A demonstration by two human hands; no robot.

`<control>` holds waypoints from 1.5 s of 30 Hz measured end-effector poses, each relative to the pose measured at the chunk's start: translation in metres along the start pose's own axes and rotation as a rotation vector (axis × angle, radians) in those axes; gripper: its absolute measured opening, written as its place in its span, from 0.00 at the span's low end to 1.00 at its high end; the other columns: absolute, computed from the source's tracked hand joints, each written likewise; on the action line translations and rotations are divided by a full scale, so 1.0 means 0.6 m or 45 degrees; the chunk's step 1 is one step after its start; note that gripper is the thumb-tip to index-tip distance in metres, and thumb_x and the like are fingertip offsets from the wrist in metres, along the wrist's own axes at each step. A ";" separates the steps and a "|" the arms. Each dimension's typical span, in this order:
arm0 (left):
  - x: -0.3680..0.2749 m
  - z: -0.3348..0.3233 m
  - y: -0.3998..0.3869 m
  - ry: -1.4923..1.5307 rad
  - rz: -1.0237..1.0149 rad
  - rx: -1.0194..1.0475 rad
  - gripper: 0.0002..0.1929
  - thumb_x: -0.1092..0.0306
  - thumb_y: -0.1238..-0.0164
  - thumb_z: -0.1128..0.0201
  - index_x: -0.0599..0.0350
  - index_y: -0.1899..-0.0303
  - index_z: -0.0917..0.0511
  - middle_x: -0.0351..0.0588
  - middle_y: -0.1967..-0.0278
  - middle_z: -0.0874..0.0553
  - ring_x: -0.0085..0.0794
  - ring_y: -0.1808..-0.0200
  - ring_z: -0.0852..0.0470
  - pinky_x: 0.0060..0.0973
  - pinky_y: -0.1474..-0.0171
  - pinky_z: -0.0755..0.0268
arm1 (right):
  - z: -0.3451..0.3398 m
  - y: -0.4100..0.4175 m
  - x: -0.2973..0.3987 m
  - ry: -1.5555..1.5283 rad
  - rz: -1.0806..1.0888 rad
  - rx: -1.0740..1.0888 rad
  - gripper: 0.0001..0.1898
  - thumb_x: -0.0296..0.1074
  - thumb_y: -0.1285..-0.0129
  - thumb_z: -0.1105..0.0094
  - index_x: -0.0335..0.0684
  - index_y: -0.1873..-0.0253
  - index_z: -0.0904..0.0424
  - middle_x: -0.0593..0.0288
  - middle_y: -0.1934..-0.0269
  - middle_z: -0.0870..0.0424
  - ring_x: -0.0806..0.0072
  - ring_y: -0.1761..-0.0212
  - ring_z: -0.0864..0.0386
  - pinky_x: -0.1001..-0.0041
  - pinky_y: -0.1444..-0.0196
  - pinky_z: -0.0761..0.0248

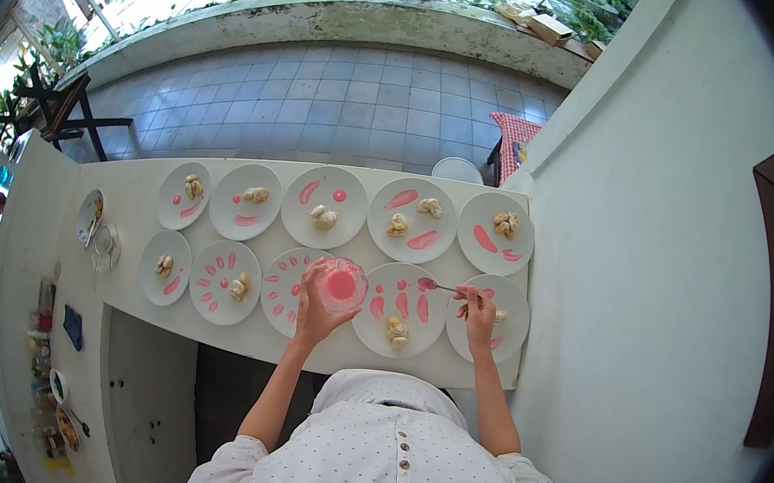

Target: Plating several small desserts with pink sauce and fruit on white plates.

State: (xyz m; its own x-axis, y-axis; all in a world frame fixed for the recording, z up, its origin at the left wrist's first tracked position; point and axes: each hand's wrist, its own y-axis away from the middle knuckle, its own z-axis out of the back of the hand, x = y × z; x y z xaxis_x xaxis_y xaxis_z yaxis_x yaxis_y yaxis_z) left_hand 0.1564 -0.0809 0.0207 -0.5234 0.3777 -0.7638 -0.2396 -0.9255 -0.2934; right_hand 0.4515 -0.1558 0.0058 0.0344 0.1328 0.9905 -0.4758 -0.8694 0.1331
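Note:
My left hand [318,312] grips a clear glass bowl [354,307] of pink sauce [340,286], held above the front row of white plates. In my right hand [478,315] is a metal spoon [449,289]; its pink-coated bowl is over the right part of a front plate [365,331]. That plate bears pink dots and smears in columns, with a pale, lumpy piece of food [397,332] near its front edge. My right hand partly covers the rightmost front plate [457,330]. Behind my left hand, another plate [278,265] shows a ring of pink strokes.
Several more plates, among them a back one [303,233], carry pale pieces and pink marks. To the left are a small bowl with cutlery [86,213], a clear glass vessel [105,247] and a blue cloth [73,327]. A white wall [639,268] borders the table's right end.

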 end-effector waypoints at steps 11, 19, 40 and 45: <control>-0.056 -0.101 -0.003 0.039 -0.153 0.075 0.51 0.61 0.65 0.19 0.52 0.36 0.44 0.57 0.36 0.36 0.53 0.35 0.36 0.47 0.35 0.40 | -0.030 0.012 0.059 -0.161 0.013 0.334 0.19 0.44 0.26 0.55 0.34 0.54 0.19 0.64 0.71 0.17 0.89 0.79 0.32 0.86 0.76 0.38; -0.084 -0.118 -0.032 0.081 -0.350 0.106 0.49 0.63 0.63 0.20 0.50 0.37 0.45 0.58 0.35 0.37 0.55 0.36 0.36 0.47 0.36 0.40 | -0.031 0.027 0.048 -0.020 0.084 0.386 0.19 0.43 0.26 0.55 0.33 0.53 0.20 0.63 0.68 0.16 0.87 0.79 0.31 0.85 0.76 0.36; -0.053 -0.118 -0.045 0.040 -0.109 0.013 0.49 0.60 0.63 0.21 0.52 0.37 0.43 0.57 0.36 0.37 0.53 0.36 0.36 0.45 0.36 0.39 | -0.025 -0.032 0.017 -0.712 -0.483 0.124 0.17 0.45 0.27 0.54 0.37 0.55 0.22 0.63 0.70 0.17 0.86 0.82 0.31 0.85 0.78 0.39; -0.022 -0.091 -0.030 0.009 0.041 -0.040 0.55 0.63 0.68 0.18 0.52 0.35 0.47 0.56 0.36 0.38 0.50 0.36 0.36 0.43 0.35 0.38 | -0.038 -0.103 0.005 -0.226 -0.077 -0.084 0.17 0.44 0.26 0.54 0.36 0.55 0.21 0.63 0.70 0.17 0.87 0.83 0.33 0.87 0.80 0.40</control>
State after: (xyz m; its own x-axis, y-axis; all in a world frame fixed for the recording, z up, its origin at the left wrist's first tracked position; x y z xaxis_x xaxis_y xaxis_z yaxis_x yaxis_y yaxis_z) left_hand 0.2126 -0.0708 0.0047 -0.5246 0.3477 -0.7771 -0.1972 -0.9376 -0.2865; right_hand 0.4612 -0.0909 -0.0004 0.2160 0.0929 0.9720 -0.5248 -0.8284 0.1957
